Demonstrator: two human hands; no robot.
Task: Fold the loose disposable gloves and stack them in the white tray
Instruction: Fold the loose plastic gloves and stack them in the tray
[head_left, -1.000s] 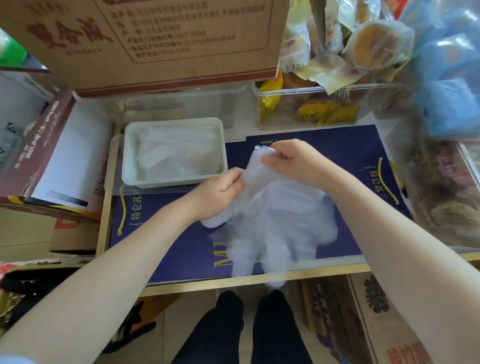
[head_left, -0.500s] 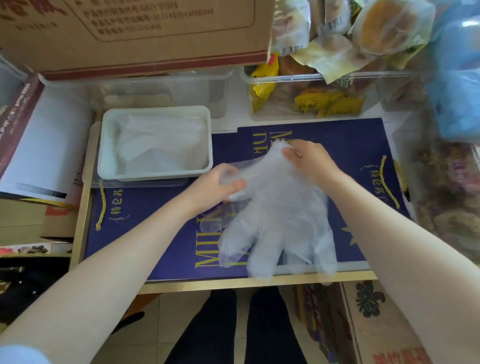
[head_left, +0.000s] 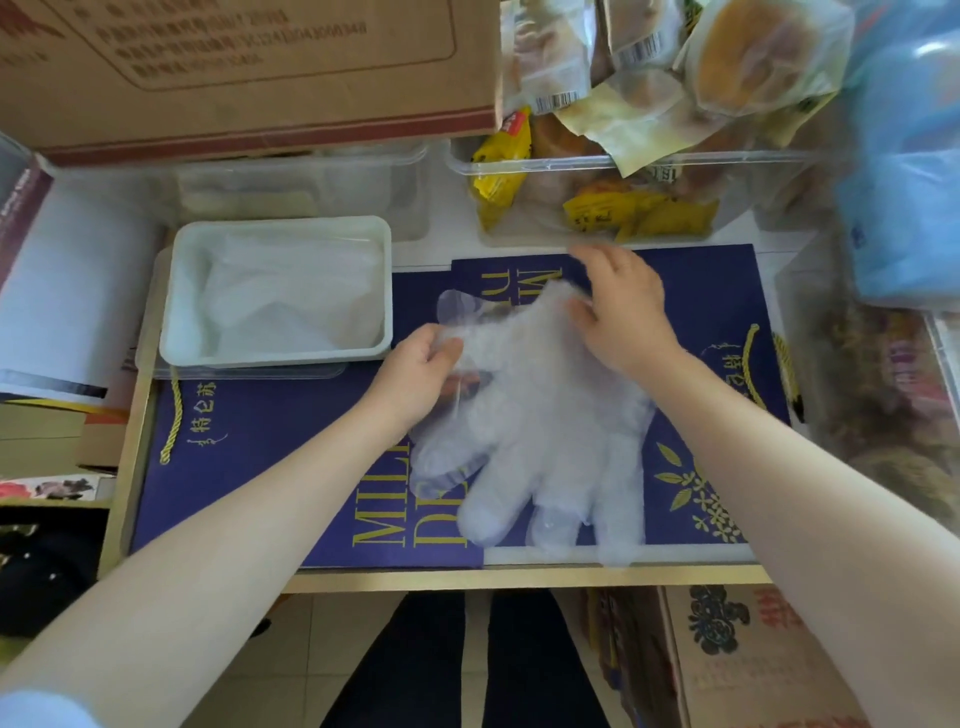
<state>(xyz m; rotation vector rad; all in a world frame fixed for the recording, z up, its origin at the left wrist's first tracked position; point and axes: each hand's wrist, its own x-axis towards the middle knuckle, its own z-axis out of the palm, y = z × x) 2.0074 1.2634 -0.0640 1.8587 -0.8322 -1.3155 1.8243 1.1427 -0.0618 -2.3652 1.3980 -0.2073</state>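
At the far left of the bench sits the white tray (head_left: 171, 332), with thin clear gloves already lying in it, rumpled and hard to count. Just right of the tray, the left hand (head_left: 415, 371) pinches the left edge of a loose disposable glove (head_left: 540, 415) near its cuff. The glove is spread flat on the dark blue bag (head_left: 249, 467) that covers the bench, cuff at the far side and its fingers pointing toward the near edge, the tips reaching almost to it. The right hand (head_left: 621, 312) rests on the far right of the cuff, thumb and fingers curled onto the film as if holding it down; whether it truly pinches is hard to tell through the blur. This looks like the laying-out step, just ahead of the first fold. The next move likely calls for smoothing the film, then bringing one part over the other and pressing the crease, since such light plastic may spring back or slide.
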